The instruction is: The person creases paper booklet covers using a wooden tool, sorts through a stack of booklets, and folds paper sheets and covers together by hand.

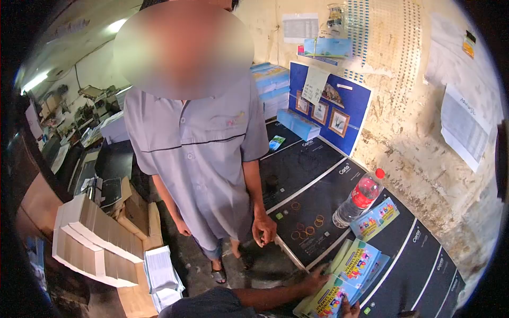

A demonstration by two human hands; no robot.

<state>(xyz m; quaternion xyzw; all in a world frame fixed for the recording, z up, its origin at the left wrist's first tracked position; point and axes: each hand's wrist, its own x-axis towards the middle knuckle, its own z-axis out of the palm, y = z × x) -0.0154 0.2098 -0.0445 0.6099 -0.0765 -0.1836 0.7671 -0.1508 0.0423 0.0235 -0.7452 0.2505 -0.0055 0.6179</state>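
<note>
A stack of printed booklets (356, 263) with yellow and blue covers is between my hands at the table's near edge. My left hand (316, 281) reaches in from the left and is closed on the stack's left edge. At the lower edge my right hand (349, 308) grips the same booklets, and only its fingers show. Just beyond lies another colourful booklet (375, 218), beside a clear plastic bottle (360, 199) with a red cap. Several rubber bands (307, 231) are scattered on the dark tabletop left of the bottle.
A person in a grey shirt (196, 143) stands across the table corner, one hand (263, 229) near its edge. Tall paper stacks (98, 244) stand at the left. Booklet bundles (298, 125) and a blue board (331, 106) are by the stained wall.
</note>
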